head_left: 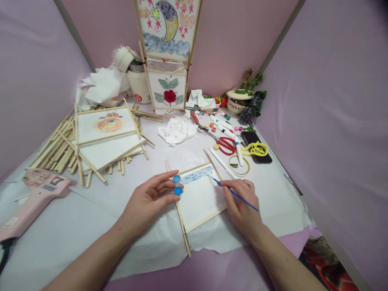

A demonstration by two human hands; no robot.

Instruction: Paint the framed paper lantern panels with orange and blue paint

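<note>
Between the fingertips of my left hand (pixel 154 192) is a small open paint pot (pixel 178 190) with blue paint, its blue-stained lid (pixel 176 178) folded back. My right hand (pixel 242 200) pinches a thin blue paintbrush (pixel 239 197), its tip at the painted band. Under both hands lies a white panel (pixel 194 210) framed with thin wooden sticks. Rows of blue dabs (pixel 197 174) run along its far edge, darker toward the top. My left hand is by the frame's left stick, and my right hand covers part of the right side.
A pink glue gun (pixel 36 202) lies at the left near wooden sticks (pixel 57 149) and a framed painting (pixel 106 124). A tall painted lantern frame (pixel 168 76) stands behind. Red-handled scissors (pixel 226 145), white markers (pixel 239 151), yellow cord (pixel 257 148) and a phone (pixel 260 157) lie at right.
</note>
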